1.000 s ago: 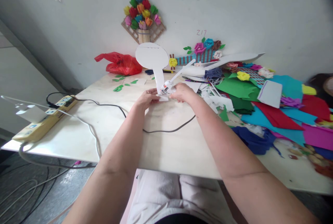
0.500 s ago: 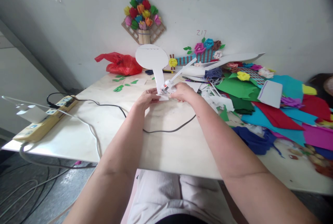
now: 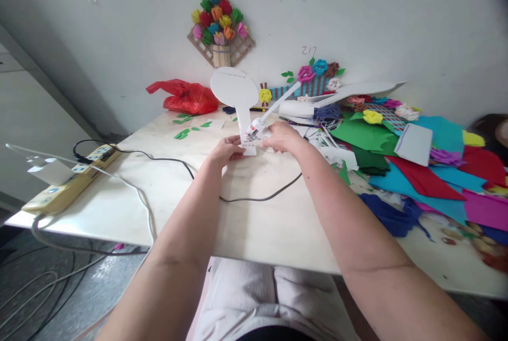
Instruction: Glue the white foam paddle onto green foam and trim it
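A white fan-shaped paper cutout [image 3: 235, 90] with a round top and a narrow stem stands upright over the pale table [image 3: 254, 214]. My left hand [image 3: 227, 149] pinches the foot of its stem. My right hand [image 3: 281, 138] is closed on a white glue gun [image 3: 270, 113], whose tip rests against the stem's base. The gun's black cord [image 3: 262, 195] trails across the table toward me.
A yellow power strip [image 3: 67, 185] with cables lies at the left edge. A red plastic bag [image 3: 184, 97] and green paper leaves [image 3: 186, 129] sit at the back. Coloured paper sheets [image 3: 420, 172] and paper flowers [image 3: 371, 115] cover the right side. Paper flower bouquets [image 3: 220, 21] hang on the wall.
The hands and the cutout stay almost where they were; the view has shifted slightly.
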The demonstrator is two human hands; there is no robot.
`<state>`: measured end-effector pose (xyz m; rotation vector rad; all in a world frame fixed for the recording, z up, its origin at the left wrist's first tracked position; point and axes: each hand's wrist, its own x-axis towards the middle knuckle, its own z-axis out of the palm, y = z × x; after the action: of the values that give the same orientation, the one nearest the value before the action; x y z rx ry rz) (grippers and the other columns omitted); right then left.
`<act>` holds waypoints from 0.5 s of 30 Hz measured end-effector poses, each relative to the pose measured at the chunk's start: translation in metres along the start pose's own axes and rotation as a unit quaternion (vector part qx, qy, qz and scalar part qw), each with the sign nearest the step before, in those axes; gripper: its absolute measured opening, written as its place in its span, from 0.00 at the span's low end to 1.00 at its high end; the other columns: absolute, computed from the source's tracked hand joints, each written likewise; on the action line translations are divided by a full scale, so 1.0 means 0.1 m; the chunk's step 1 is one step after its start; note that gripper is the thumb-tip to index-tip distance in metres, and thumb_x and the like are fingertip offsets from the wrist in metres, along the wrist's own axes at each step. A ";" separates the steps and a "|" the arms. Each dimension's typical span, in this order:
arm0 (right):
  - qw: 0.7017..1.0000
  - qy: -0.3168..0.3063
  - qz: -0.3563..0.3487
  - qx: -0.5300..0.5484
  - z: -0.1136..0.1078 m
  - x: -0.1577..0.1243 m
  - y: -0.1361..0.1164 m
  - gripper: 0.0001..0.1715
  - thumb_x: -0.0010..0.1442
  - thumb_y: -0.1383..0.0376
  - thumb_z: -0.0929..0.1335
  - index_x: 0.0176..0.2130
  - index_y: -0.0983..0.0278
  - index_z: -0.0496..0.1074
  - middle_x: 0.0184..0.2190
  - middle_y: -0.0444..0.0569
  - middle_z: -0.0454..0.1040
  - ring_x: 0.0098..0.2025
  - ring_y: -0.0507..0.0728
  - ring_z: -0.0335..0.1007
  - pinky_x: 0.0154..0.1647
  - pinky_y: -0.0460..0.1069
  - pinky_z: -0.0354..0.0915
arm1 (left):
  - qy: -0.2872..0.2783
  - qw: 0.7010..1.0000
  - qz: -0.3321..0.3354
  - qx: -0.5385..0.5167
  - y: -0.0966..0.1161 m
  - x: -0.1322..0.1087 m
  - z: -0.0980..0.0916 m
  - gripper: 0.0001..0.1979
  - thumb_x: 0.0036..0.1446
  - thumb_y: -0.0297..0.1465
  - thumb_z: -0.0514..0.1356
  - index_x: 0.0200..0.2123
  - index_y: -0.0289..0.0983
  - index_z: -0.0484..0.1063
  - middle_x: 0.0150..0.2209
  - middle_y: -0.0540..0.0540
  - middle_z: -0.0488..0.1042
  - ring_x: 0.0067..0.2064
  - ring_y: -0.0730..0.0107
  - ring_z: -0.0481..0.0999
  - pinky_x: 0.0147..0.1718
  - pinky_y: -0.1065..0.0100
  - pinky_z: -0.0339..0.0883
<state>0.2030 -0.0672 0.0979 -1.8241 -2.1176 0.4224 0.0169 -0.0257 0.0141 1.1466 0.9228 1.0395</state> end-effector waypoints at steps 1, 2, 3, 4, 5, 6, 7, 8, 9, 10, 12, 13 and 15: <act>1.000 0.014 -0.002 0.012 -0.02 -0.01 0.02 0.14 0.47 0.62 0.71 0.36 0.65 0.76 0.17 0.46 0.71 0.21 0.54 0.70 0.25 0.46 0.63 | 0.002 1.000 -0.004 -0.003 0.00 0.00 0.00 0.30 0.34 0.17 0.65 0.46 0.34 0.73 0.48 0.42 0.75 0.33 0.68 0.78 0.27 0.73 0.73; 0.999 0.032 -0.004 0.027 -0.04 -0.01 0.04 0.14 0.47 0.62 0.71 0.36 0.66 0.76 0.17 0.46 0.71 0.21 0.55 0.70 0.25 0.46 0.63 | 0.003 1.000 -0.007 -0.006 0.00 -0.01 0.00 0.31 0.33 0.17 0.65 0.47 0.34 0.73 0.49 0.42 0.75 0.34 0.67 0.78 0.27 0.73 0.73; 0.998 0.051 -0.005 0.044 -0.06 -0.01 0.07 0.15 0.48 0.62 0.71 0.36 0.67 0.76 0.16 0.47 0.71 0.21 0.55 0.70 0.25 0.46 0.62 | 0.001 1.000 -0.008 -0.009 -0.01 -0.01 -0.01 0.31 0.34 0.17 0.65 0.47 0.34 0.73 0.49 0.41 0.75 0.35 0.66 0.78 0.28 0.72 0.73; 0.996 0.070 -0.005 0.061 -0.07 0.00 0.10 0.15 0.47 0.62 0.71 0.35 0.68 0.76 0.16 0.47 0.71 0.21 0.55 0.70 0.24 0.46 0.62 | -0.003 1.000 -0.007 -0.010 -0.01 -0.01 -0.01 0.32 0.34 0.17 0.66 0.48 0.34 0.72 0.49 0.41 0.75 0.36 0.65 0.78 0.28 0.72 0.73; 0.993 0.089 -0.004 0.080 -0.07 0.02 0.13 0.14 0.47 0.62 0.72 0.34 0.68 0.76 0.15 0.47 0.70 0.21 0.55 0.70 0.24 0.45 0.62 | -0.008 1.000 -0.005 -0.011 -0.02 -0.01 -0.02 0.32 0.34 0.17 0.66 0.48 0.34 0.72 0.49 0.41 0.75 0.37 0.64 0.78 0.28 0.72 0.74; 0.989 0.106 -0.004 0.101 -0.06 0.05 0.16 0.13 0.47 0.62 0.72 0.33 0.68 0.76 0.14 0.47 0.69 0.21 0.55 0.69 0.23 0.45 0.61 | -0.015 1.000 -0.002 -0.012 -0.02 -0.01 -0.03 0.33 0.34 0.18 0.66 0.49 0.34 0.72 0.49 0.41 0.75 0.37 0.63 0.78 0.28 0.71 0.74; 0.984 0.124 -0.003 0.128 -0.04 0.07 0.19 0.12 0.46 0.62 0.72 0.31 0.68 0.75 0.13 0.46 0.68 0.19 0.55 0.68 0.21 0.45 0.60 | -0.024 1.000 0.002 -0.013 -0.03 0.00 -0.04 0.33 0.35 0.18 0.66 0.50 0.34 0.71 0.49 0.40 0.74 0.38 0.62 0.78 0.28 0.71 0.74; 0.977 0.141 0.000 0.159 -0.01 0.11 0.21 0.10 0.46 0.63 0.72 0.30 0.67 0.75 0.12 0.45 0.66 0.18 0.54 0.67 0.20 0.45 0.59 | -0.033 0.999 0.008 -0.015 -0.03 0.00 -0.05 0.34 0.35 0.18 0.66 0.51 0.34 0.71 0.50 0.40 0.74 0.39 0.62 0.78 0.29 0.71 0.74; 0.969 0.151 0.002 0.198 0.02 0.14 0.23 0.10 0.45 0.63 0.73 0.29 0.67 0.74 0.11 0.44 0.65 0.17 0.53 0.65 0.18 0.44 0.58 | -0.041 0.999 0.015 -0.016 -0.04 0.00 -0.06 0.34 0.36 0.19 0.66 0.52 0.34 0.70 0.51 0.39 0.73 0.39 0.61 0.78 0.29 0.71 0.74; 0.957 0.162 0.011 0.239 0.06 0.17 0.25 0.09 0.45 0.64 0.73 0.28 0.67 0.73 0.10 0.44 0.64 0.15 0.52 0.64 0.17 0.44 0.57 | -0.047 0.999 0.021 -0.017 -0.04 0.00 -0.07 0.35 0.36 0.19 0.66 0.52 0.35 0.70 0.51 0.39 0.73 0.40 0.61 0.78 0.29 0.71 0.74; 0.932 0.175 0.027 0.317 0.12 0.21 0.26 0.09 0.46 0.64 0.73 0.28 0.67 0.72 0.10 0.42 0.64 0.13 0.50 0.60 0.15 0.44 0.56 | -0.052 0.998 0.032 -0.015 -0.05 0.00 -0.09 0.36 0.37 0.19 0.67 0.54 0.36 0.68 0.52 0.40 0.72 0.40 0.61 0.78 0.29 0.72 0.73; 0.917 0.180 0.035 0.355 0.15 0.22 0.26 0.10 0.47 0.63 0.72 0.28 0.67 0.71 0.11 0.41 0.63 0.12 0.49 0.58 0.14 0.43 0.55 | -0.052 0.998 0.037 -0.014 -0.06 0.00 -0.10 0.37 0.37 0.19 0.67 0.55 0.36 0.68 0.52 0.40 0.72 0.40 0.62 0.78 0.29 0.72 0.73; 0.887 0.181 0.040 0.424 0.19 0.23 0.25 0.12 0.48 0.62 0.72 0.29 0.66 0.69 0.11 0.40 0.63 0.11 0.47 0.55 0.13 0.42 0.53 | -0.048 0.998 0.043 -0.013 -0.06 0.00 -0.11 0.37 0.37 0.19 0.67 0.55 0.37 0.67 0.52 0.41 0.72 0.40 0.62 0.78 0.29 0.73 0.73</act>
<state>0.2143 -0.0415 0.0712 -1.3214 -1.2840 0.7990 0.0078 -0.0236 0.0064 1.2132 0.7884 1.0521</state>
